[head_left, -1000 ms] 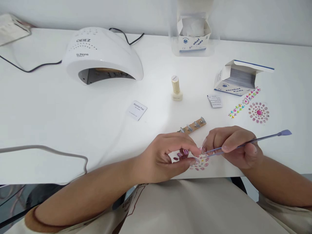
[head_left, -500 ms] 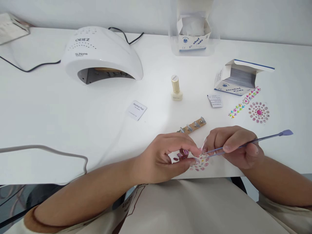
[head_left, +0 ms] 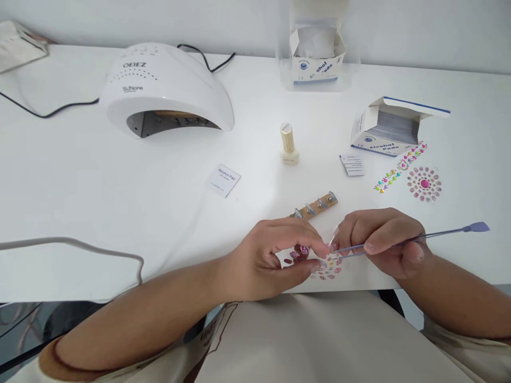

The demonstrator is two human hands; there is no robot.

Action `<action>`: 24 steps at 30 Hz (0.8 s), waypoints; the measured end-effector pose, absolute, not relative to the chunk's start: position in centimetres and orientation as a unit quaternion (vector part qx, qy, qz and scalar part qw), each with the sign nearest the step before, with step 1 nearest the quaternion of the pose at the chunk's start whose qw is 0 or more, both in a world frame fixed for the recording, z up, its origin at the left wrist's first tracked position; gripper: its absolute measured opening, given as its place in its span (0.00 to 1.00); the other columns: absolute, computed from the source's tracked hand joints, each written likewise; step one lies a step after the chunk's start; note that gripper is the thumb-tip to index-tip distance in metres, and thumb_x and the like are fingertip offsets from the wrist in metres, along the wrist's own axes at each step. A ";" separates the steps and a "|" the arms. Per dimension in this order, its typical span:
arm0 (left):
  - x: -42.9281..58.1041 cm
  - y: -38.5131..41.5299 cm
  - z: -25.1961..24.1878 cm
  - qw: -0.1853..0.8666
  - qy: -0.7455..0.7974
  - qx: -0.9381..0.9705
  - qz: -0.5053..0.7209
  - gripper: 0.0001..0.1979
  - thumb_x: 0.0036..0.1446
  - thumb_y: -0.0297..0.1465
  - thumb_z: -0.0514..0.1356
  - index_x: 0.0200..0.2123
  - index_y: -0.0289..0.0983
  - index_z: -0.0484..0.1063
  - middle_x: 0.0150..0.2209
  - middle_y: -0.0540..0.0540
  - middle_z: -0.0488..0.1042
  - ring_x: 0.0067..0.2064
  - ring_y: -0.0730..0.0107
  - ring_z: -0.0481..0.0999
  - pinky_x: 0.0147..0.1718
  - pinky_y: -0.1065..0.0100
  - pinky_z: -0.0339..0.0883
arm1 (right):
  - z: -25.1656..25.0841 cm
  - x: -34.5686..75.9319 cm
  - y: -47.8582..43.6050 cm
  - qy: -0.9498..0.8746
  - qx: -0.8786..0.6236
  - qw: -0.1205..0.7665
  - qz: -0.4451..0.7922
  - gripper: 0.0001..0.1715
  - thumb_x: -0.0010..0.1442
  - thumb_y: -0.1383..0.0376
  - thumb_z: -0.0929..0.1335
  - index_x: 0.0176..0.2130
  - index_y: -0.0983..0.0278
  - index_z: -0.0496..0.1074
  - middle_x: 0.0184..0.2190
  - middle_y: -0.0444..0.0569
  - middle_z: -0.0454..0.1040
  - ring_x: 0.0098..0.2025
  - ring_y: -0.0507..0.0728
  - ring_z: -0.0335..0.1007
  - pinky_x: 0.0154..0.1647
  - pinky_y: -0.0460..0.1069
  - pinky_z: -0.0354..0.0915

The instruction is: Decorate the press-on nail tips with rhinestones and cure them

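Note:
My right hand is closed around purple tweezers. Their flat spatula end sticks out to the right, and the two slim prongs point left, slightly apart. My left hand curls with thumb and index fingertips near each other beside the prongs; whatever lies between them is too small to make out. A clear, nail-shaped piece shows between the hands; which fingers touch it I cannot tell. Beneath the fingers are pink and purple oval decorations in rings, partly covered. Just beyond my left hand lies a wooden strip with metal clips.
A white nail lamp stands at the back left. A polish bottle, an alcohol pad packet, a folded paper and an alcohol pads box lie farther back. Colourful gems and a grey cable flank the hands.
The tweezers have slid slightly right, their spatula end now lower and farther right. My right hand has tilted a little with them. My left hand stays almost still.

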State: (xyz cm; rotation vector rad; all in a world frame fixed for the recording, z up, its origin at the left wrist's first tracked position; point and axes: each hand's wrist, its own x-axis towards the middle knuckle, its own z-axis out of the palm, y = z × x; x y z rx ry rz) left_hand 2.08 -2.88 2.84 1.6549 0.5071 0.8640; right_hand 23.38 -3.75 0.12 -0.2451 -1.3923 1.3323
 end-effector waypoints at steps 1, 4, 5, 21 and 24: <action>2.1 -2.8 2.9 0.567 0.215 0.704 0.369 0.11 0.53 0.18 0.61 0.39 0.35 0.74 0.30 0.44 0.77 0.30 0.74 0.74 0.27 0.74 0.69 | 0.2 23.4 -3.7 -0.590 -0.103 0.563 0.570 0.23 0.66 0.58 0.58 0.43 0.66 0.76 0.24 0.48 0.67 0.29 0.55 0.70 0.29 0.54 0.73; 2.2 -2.8 3.0 0.567 0.216 0.705 0.367 0.10 0.53 0.18 0.62 0.38 0.35 0.74 0.29 0.44 0.77 0.29 0.75 0.73 0.26 0.74 0.69 | 0.2 23.4 -3.6 -0.588 -0.105 0.551 0.583 0.23 0.66 0.57 0.58 0.43 0.65 0.76 0.23 0.48 0.67 0.29 0.55 0.70 0.30 0.54 0.73; 2.2 -2.8 3.0 0.567 0.215 0.705 0.368 0.10 0.53 0.18 0.62 0.38 0.35 0.75 0.29 0.44 0.77 0.29 0.75 0.73 0.26 0.74 0.69 | 0.2 23.5 -3.6 -0.588 -0.105 0.546 0.588 0.23 0.66 0.57 0.58 0.43 0.64 0.76 0.23 0.48 0.67 0.29 0.55 0.70 0.30 0.54 0.73; 2.1 -2.8 2.8 0.570 0.211 0.701 0.372 0.11 0.53 0.18 0.62 0.39 0.34 0.74 0.30 0.44 0.77 0.30 0.75 0.73 0.27 0.74 0.68 | 0.4 23.5 -3.5 -0.575 -0.100 0.546 0.601 0.23 0.67 0.59 0.58 0.46 0.68 0.76 0.24 0.49 0.68 0.30 0.55 0.71 0.31 0.54 0.73; 2.1 -2.9 2.8 0.572 0.212 0.701 0.371 0.11 0.53 0.18 0.61 0.39 0.35 0.74 0.30 0.45 0.76 0.30 0.75 0.73 0.27 0.74 0.68 | 0.5 23.7 -3.4 -0.581 -0.107 0.535 0.604 0.23 0.67 0.60 0.58 0.49 0.68 0.75 0.24 0.49 0.69 0.31 0.56 0.72 0.31 0.53 0.73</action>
